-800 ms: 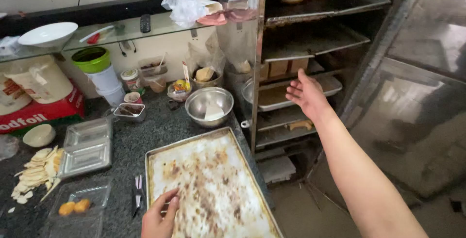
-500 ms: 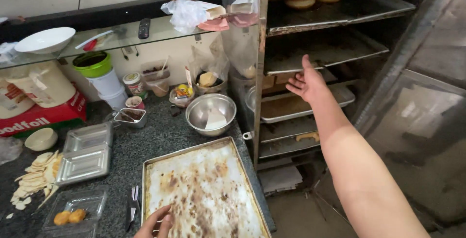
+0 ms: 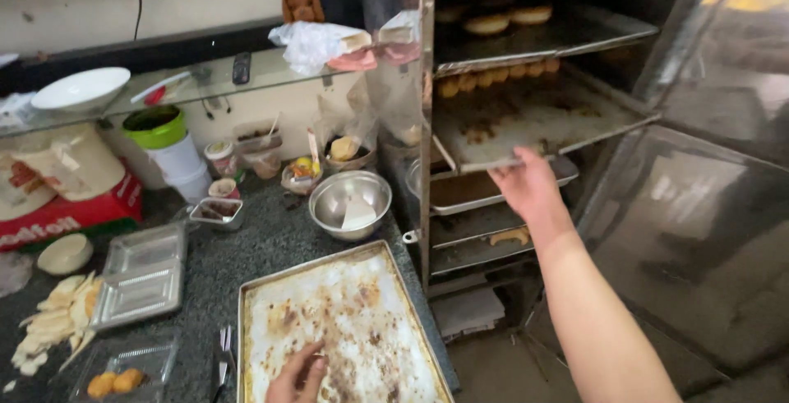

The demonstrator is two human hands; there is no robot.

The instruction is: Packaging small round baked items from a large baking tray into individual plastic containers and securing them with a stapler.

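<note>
1. Gripping the front edge of a stained flat metal baking tray (image 3: 526, 119), the right hand (image 3: 530, 189) is holding it part-way out of the steel rack oven (image 3: 427, 82), its grip closed on the rim.
2. Resting on the large crusted metal sheet pan (image 3: 345, 321) lying on the dark speckled table (image 3: 271, 239), the left hand (image 3: 296, 374) is pressing down with fingers loosely curled, gripping nothing.
3. Risking a tilt: one hand is carrying that tray by a single edge, so it is looking likely to dip and slide.
4. Risking a burn too, if the metal is hot; bare skin is touching it.
5. Crowding the table: the round steel mixing bowl (image 3: 353, 202) is sitting just beyond the sheet pan, leaving little landing room.
6. Counting now: two hands, one sheet pan on the table, one steel bowl, two small ribbed foil trays (image 3: 144, 276) side by side.
7. Counting in the oven: at least four trays showing on the rails, a row of golden round buns (image 3: 493, 81) at the back, too blurred for numbering.
</note>
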